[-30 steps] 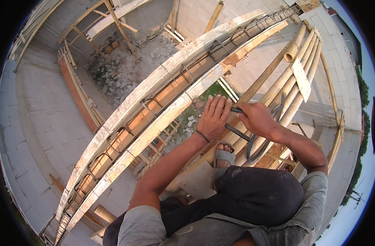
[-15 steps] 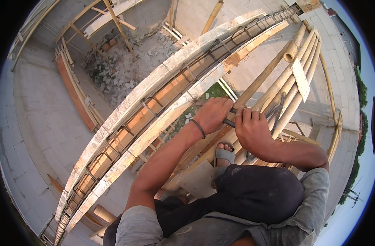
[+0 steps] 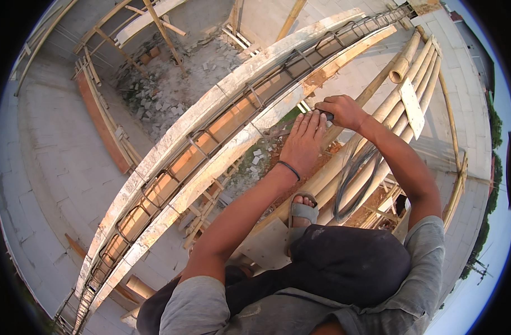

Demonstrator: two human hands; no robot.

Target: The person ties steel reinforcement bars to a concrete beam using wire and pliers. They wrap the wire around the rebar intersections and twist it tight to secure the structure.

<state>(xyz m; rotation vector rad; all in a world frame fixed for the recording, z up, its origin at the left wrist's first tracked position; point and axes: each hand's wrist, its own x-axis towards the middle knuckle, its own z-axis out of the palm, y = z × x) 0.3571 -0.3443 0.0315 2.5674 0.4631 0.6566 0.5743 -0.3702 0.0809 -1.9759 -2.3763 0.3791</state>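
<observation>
In front of me, a rebar cage already lies in a long channel between two form boards; no concrete shows in its open stretch, so the beam looks unfinished — which ties are done or left, I cannot tell. A tool's dark handle sits beside the near board, clasped in the curled right hand, its elbow bent outward. The left hand reaches forward just beside it, back up, fingers straight and together — whatever lies under the palm is hidden. Looped wire rests on bamboo poles.
</observation>
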